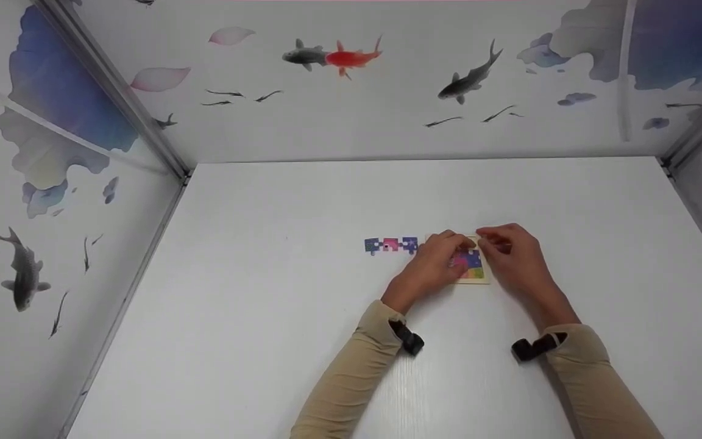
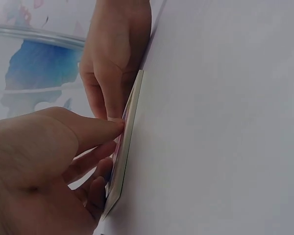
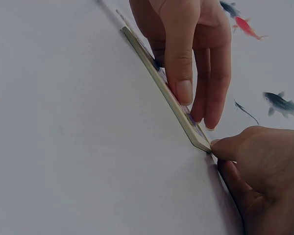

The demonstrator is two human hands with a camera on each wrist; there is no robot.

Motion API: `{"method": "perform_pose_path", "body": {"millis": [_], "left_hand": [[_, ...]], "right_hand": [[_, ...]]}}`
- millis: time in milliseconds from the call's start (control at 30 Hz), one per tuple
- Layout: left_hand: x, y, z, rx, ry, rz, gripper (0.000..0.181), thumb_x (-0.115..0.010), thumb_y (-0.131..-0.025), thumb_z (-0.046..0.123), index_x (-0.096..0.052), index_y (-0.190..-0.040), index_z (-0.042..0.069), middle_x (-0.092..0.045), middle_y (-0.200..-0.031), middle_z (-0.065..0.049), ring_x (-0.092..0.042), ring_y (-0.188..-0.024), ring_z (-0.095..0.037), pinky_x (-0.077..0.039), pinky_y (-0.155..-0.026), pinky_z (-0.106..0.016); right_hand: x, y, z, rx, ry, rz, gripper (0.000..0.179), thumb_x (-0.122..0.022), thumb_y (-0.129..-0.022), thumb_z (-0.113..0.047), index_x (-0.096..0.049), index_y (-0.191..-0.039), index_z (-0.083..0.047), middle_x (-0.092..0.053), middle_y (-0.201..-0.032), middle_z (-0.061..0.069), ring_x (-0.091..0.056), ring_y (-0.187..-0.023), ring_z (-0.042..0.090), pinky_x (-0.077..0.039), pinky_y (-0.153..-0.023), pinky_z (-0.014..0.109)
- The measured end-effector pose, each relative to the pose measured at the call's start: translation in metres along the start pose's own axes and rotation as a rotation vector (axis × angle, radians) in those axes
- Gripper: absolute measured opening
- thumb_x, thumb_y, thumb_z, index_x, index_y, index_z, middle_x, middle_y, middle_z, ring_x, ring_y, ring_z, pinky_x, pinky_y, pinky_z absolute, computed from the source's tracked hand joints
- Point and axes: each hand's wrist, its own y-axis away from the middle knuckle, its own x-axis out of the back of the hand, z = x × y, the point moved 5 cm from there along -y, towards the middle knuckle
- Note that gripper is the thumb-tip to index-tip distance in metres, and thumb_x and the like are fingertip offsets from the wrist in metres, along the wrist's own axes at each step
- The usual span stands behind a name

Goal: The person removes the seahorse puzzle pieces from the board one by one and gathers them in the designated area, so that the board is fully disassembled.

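Note:
A small square puzzle board with a pale frame lies flat on the table. Pink, blue, orange and green jigsaw pieces fill the part of it that shows. My left hand is over the board's left side, thumb and fingertips spread apart and resting on the pieces, partly covering them. At the upper right corner, my right hand pinches the frame between thumb and curled forefinger. In the right wrist view, the right thumb is right at the frame's corner, with the left hand above the board.
Left of the board, a blue jigsaw piece, a pink one and another blue one lie in a row on the white table. White walls printed with fish and leaves stand behind and at the sides.

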Motion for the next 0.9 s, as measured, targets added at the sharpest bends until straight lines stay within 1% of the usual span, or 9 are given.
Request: {"method": "perform_pose_path", "body": {"millis": [100,200,367,467,667,733,900], "left_hand": [[-0.0018,-0.0025,0.0013,0.007,-0.04,0.014,0.037,-0.072,-0.103,0.014,-0.069,-0.14,0.018,-0.068,-0.134,0.002,-0.061,-0.125,-0.016,-0.05,-0.109,-0.032],[-0.0041,-0.0043,0.0025,0.028,-0.079,0.019,0.038,-0.072,-0.102,0.013,-0.071,-0.138,0.022,-0.068,-0.134,0.003,-0.061,-0.124,-0.016,-0.05,-0.106,-0.034],[-0.0073,-0.0043,0.004,0.062,-0.097,0.015,0.038,-0.071,-0.104,0.014,-0.069,-0.14,0.026,-0.065,-0.136,0.003,-0.06,-0.125,-0.015,-0.048,-0.106,-0.033],[-0.0081,-0.0038,0.0039,0.071,-0.082,0.029,0.04,-0.071,-0.104,0.014,-0.067,-0.141,0.026,-0.064,-0.134,0.003,-0.06,-0.12,-0.012,-0.048,-0.104,-0.032],[-0.0072,-0.0021,0.0037,0.09,-0.014,0.044,0.042,-0.07,-0.104,0.012,-0.066,-0.143,0.026,-0.06,-0.133,0.004,-0.059,-0.11,-0.008,-0.047,-0.102,-0.03],[-0.0066,-0.0016,0.0042,0.089,-0.005,0.048,0.041,-0.069,-0.104,0.011,-0.067,-0.143,0.026,-0.059,-0.136,0.002,-0.06,-0.11,-0.009,-0.048,-0.102,-0.029],[-0.008,-0.0014,0.005,0.067,-0.033,0.036,0.042,-0.069,-0.105,0.012,-0.07,-0.145,0.026,-0.061,-0.137,0.002,-0.061,-0.116,-0.01,-0.05,-0.104,-0.03]], "right_hand": [[-0.0005,-0.0012,0.0009,0.012,0.005,0.002,0.033,-0.067,-0.109,-0.029,-0.074,-0.137,-0.014,-0.066,-0.124,0.009,-0.067,-0.113,0.024,-0.043,-0.087,0.001],[-0.0011,-0.0024,0.0021,0.024,0.014,0.005,0.033,-0.067,-0.109,-0.03,-0.075,-0.137,-0.014,-0.067,-0.123,0.01,-0.068,-0.112,0.025,-0.042,-0.086,-0.001],[-0.0015,-0.0032,0.003,0.029,0.017,0.004,0.032,-0.067,-0.109,-0.028,-0.075,-0.136,-0.012,-0.067,-0.121,0.01,-0.067,-0.111,0.025,-0.041,-0.085,-0.001],[-0.0017,-0.0033,0.0026,0.031,0.023,0.003,0.033,-0.068,-0.109,-0.03,-0.075,-0.136,-0.012,-0.066,-0.122,0.01,-0.068,-0.111,0.025,-0.041,-0.085,-0.002],[-0.002,-0.0029,0.0022,0.029,0.018,-0.001,0.036,-0.068,-0.108,-0.035,-0.075,-0.136,-0.014,-0.066,-0.123,0.01,-0.068,-0.112,0.026,-0.041,-0.086,-0.001],[-0.0019,-0.0027,0.002,0.03,0.019,-0.003,0.035,-0.068,-0.109,-0.033,-0.075,-0.137,-0.014,-0.066,-0.123,0.01,-0.068,-0.112,0.025,-0.041,-0.086,-0.001],[-0.0009,-0.0023,0.0028,0.032,0.016,-0.004,0.033,-0.067,-0.109,-0.029,-0.075,-0.137,-0.013,-0.066,-0.122,0.01,-0.068,-0.112,0.026,-0.042,-0.086,0.0]]}}
